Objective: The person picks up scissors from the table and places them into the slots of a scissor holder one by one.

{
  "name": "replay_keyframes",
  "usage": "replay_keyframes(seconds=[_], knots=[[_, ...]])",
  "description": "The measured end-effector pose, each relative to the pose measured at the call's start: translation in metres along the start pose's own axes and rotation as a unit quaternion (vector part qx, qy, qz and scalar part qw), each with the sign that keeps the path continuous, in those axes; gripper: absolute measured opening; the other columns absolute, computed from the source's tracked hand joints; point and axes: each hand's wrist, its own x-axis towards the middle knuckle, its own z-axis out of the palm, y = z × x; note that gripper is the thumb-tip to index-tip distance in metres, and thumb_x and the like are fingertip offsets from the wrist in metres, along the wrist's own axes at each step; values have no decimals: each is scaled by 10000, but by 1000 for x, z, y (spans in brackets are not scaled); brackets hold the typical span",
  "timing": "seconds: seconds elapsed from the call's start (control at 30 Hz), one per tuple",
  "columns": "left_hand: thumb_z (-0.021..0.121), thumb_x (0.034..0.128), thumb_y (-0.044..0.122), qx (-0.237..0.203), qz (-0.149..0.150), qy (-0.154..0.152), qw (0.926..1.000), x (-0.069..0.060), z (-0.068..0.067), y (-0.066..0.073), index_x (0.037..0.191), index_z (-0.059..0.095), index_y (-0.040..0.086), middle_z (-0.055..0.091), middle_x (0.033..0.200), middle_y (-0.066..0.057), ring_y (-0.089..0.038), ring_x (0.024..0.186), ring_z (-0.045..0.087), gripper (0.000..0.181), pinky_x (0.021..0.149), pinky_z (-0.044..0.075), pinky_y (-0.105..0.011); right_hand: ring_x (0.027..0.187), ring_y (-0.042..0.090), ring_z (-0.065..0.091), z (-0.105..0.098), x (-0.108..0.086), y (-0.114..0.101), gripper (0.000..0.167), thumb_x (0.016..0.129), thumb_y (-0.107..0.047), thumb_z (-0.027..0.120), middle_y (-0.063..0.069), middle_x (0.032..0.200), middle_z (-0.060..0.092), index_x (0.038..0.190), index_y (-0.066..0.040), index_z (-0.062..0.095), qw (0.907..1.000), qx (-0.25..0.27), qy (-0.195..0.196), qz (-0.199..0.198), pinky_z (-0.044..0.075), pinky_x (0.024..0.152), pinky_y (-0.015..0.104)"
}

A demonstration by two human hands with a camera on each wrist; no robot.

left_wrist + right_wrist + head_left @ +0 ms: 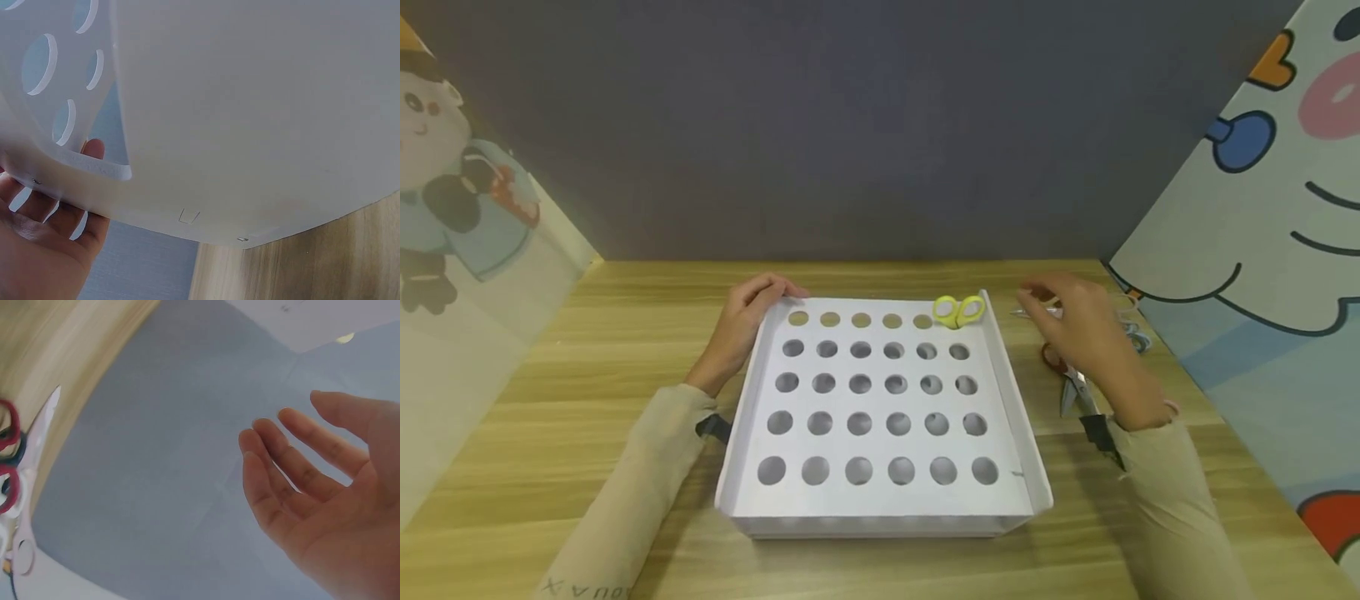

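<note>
A white rack (880, 367) with rows of round holes stands on the table, its top sloping down toward me. My left hand (750, 317) grips its far left corner; the left wrist view has the fingers (94, 228) along the side panel's edge and one fingertip showing through the gap. Yellow-handled scissors (957, 319) stand in the far right hole, blades hidden. Right of the rack, my right hand (1078, 325) hovers empty with loosely bent fingers, above loose scissors. Among these are red-brown-handled scissors (1078, 385) and pale-handled scissors (26, 519).
The wooden table (587, 375) ends at a dark grey panel (850, 150) behind. Walls with cartoon pictures rise at the left and right. More scissors handles (1138, 337) lie partly hidden behind the right hand, near the table's right edge.
</note>
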Motion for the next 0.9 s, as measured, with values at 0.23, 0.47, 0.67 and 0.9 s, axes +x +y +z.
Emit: replay_keyframes(seconds=[0.23,0.47,0.67,0.9], knots=[[485,1055,204,-31,57,-3,10000,1,0,-4,981,626,-129,696,1061,-194,-247,1009,643,369,845,538,-257,839,402,678,2,1,30,220,966,-139,648,220,960,718,1097,31,693,9996,-264,85,4,542,711,544],[483,1057,218,0,59,-6,10000,1,0,-7,987,625,-127,687,1075,-214,-251,1013,640,379,844,539,-256,823,433,676,7,0,55,231,950,-105,662,260,943,704,1100,70,677,9994,-252,-69,211,510,728,578],[481,1058,221,-8,42,-13,10000,1,0,-7,992,625,-125,684,1077,-217,-249,1007,639,381,836,544,-256,870,459,662,11,-4,77,250,920,-84,670,313,985,680,1097,92,652,9950,-479,-675,557,512,736,588],[479,1059,209,-87,80,-23,9999,1,2,-9,987,626,-124,690,1064,-197,-246,1004,641,371,830,549,-260,820,400,653,14,-6,94,439,949,-175,645,356,1108,622,1275,100,540,9620,-486,-2206,1532,483,781,602]])
